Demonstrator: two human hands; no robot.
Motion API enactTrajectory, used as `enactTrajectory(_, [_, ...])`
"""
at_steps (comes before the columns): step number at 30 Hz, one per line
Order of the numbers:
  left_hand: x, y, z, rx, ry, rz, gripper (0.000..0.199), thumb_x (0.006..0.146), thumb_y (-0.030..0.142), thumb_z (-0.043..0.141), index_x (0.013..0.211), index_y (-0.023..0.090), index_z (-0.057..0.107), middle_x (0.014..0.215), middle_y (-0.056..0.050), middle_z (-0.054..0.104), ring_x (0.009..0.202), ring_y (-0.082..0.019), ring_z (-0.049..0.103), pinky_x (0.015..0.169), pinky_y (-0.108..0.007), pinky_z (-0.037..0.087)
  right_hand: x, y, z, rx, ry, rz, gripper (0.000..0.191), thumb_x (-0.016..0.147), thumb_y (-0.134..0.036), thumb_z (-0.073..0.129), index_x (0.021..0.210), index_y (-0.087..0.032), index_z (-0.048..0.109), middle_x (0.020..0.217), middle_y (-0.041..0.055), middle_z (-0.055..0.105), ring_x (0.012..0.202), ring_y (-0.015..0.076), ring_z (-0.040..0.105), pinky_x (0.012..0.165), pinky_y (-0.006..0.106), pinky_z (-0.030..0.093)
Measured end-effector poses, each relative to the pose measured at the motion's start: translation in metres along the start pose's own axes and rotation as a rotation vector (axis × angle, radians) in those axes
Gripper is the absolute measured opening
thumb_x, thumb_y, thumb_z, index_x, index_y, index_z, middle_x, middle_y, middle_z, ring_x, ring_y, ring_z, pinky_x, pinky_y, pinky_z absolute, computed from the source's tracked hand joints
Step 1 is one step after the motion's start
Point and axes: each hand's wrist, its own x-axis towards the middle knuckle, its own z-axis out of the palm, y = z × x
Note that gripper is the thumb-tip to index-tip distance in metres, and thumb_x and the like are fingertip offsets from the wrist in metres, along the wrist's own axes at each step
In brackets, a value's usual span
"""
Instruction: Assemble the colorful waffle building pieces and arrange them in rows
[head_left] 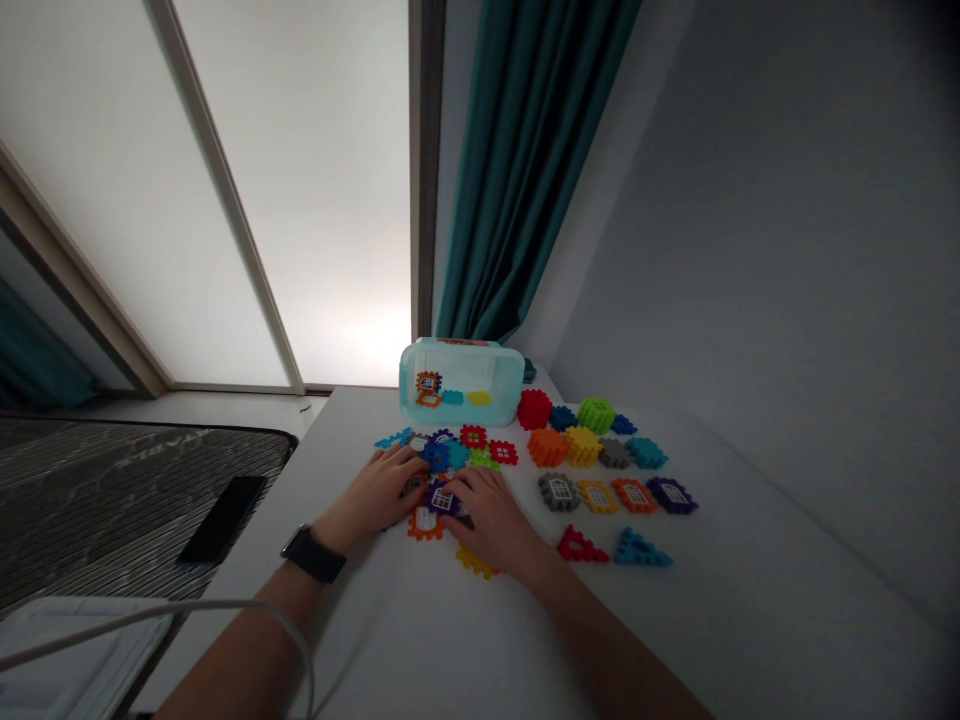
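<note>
My left hand (379,490) lies on a loose pile of colourful plastic interlocking blocks (450,455), its fingertips on the pieces. My right hand (487,515) rests at the pile's near side, with its fingers on a purple window block (442,498). Whether that hand grips the block is hidden. An orange block (425,523) and a yellow block (477,563) stick out below my hands. To the right stand several chunky blocks (577,445), a row of window blocks (615,494) and red and blue triangular roof pieces (583,546).
A pale turquoise printed box (461,382) stands at the far end of the white table (712,620). A wall runs along the right. A mattress (127,490) with a black phone (222,519) lies left, and a white cable (225,605) crosses near my left arm.
</note>
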Motion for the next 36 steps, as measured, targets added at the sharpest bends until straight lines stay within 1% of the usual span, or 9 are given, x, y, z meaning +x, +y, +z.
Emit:
enactTrajectory(3, [-0.002,-0.005,-0.007,0.009,0.016,-0.039,0.025,0.092,0.030,0.056,0.115,0.024,0.065,0.113,-0.008,0.066,0.109,-0.028,0.059,0.096,-0.042,0.044,-0.001,0.003,0.000,0.005,0.001,0.009,0.022,0.087,-0.026,0.071,0.107,-0.023,0.063,0.115,0.0099,0.063,0.111,0.0308,0.056,0.096,0.049,0.046])
enactTrajectory(6, [-0.006,-0.011,-0.012,0.016,-0.003,-0.059,0.031,0.088,0.029,0.062,0.119,0.027,0.063,0.118,-0.006,0.067,0.115,-0.029,0.057,0.099,-0.043,0.043,0.000,0.005,0.001,0.016,0.006,0.011,0.022,0.088,-0.023,0.069,0.109,-0.023,0.063,0.116,0.0098,0.063,0.112,0.0307,0.055,0.097,0.049,0.045])
enactTrajectory(11, [-0.009,-0.013,-0.009,0.005,-0.066,-0.060,0.038,0.081,0.026,0.068,0.119,0.027,0.064,0.119,-0.007,0.067,0.116,-0.030,0.058,0.101,-0.044,0.041,-0.001,0.005,0.003,0.038,0.012,0.013,0.024,0.086,-0.020,0.069,0.110,-0.024,0.063,0.118,0.0089,0.063,0.113,0.0301,0.054,0.097,0.049,0.045])
enactTrajectory(15, [-0.007,-0.012,-0.002,-0.023,-0.066,-0.072,0.037,0.084,0.026,0.064,0.121,0.026,0.063,0.119,-0.008,0.065,0.116,-0.029,0.058,0.101,-0.043,0.042,-0.002,0.005,0.002,0.048,0.000,0.017,0.025,0.086,-0.018,0.069,0.110,-0.023,0.063,0.120,0.0089,0.062,0.114,0.0292,0.054,0.098,0.048,0.045])
enactTrajectory(21, [-0.003,-0.017,0.006,-0.100,0.005,-0.069,0.035,0.089,0.016,0.050,0.121,0.025,0.063,0.117,-0.007,0.065,0.112,-0.025,0.062,0.101,-0.042,0.044,-0.002,0.007,0.002,0.060,0.011,0.006,0.024,0.087,-0.018,0.067,0.110,-0.024,0.063,0.119,0.0085,0.061,0.114,0.0284,0.053,0.099,0.048,0.045])
enactTrajectory(24, [0.000,-0.016,0.006,-0.235,0.078,-0.064,0.035,0.091,0.016,0.047,0.122,0.023,0.062,0.114,-0.008,0.066,0.109,-0.024,0.063,0.099,-0.040,0.047,-0.003,0.007,0.003,0.065,0.019,0.002,0.023,0.088,-0.019,0.066,0.111,-0.024,0.063,0.119,0.0088,0.062,0.114,0.0287,0.053,0.099,0.048,0.044])
enactTrajectory(28, [0.003,-0.008,0.003,-0.524,0.174,-0.093,0.033,0.092,0.023,0.051,0.124,0.022,0.060,0.112,-0.008,0.069,0.100,-0.022,0.066,0.089,-0.037,0.053,-0.002,0.006,0.005,0.129,0.083,0.033,0.022,0.090,-0.023,0.064,0.112,-0.023,0.061,0.116,0.0094,0.063,0.111,0.0290,0.055,0.098,0.048,0.044])
enactTrajectory(32, [0.005,0.002,0.000,-0.738,0.182,-0.134,0.035,0.092,0.030,0.057,0.126,0.021,0.058,0.104,-0.006,0.070,0.093,-0.020,0.066,0.084,-0.035,0.055,0.002,0.006,0.004,0.284,0.204,0.143,0.014,0.094,-0.027,0.058,0.107,-0.023,0.060,0.108,0.0072,0.066,0.104,0.0258,0.058,0.094,0.044,0.046])
enactTrajectory(36, [0.006,0.012,0.003,-0.804,0.191,-0.114,0.033,0.091,0.031,0.061,0.122,0.020,0.061,0.103,-0.006,0.068,0.095,-0.020,0.065,0.089,-0.036,0.054,0.005,0.008,0.003,0.411,0.246,0.189,0.007,0.094,-0.028,0.056,0.094,-0.023,0.060,0.099,0.0046,0.066,0.097,0.0225,0.059,0.089,0.039,0.047])
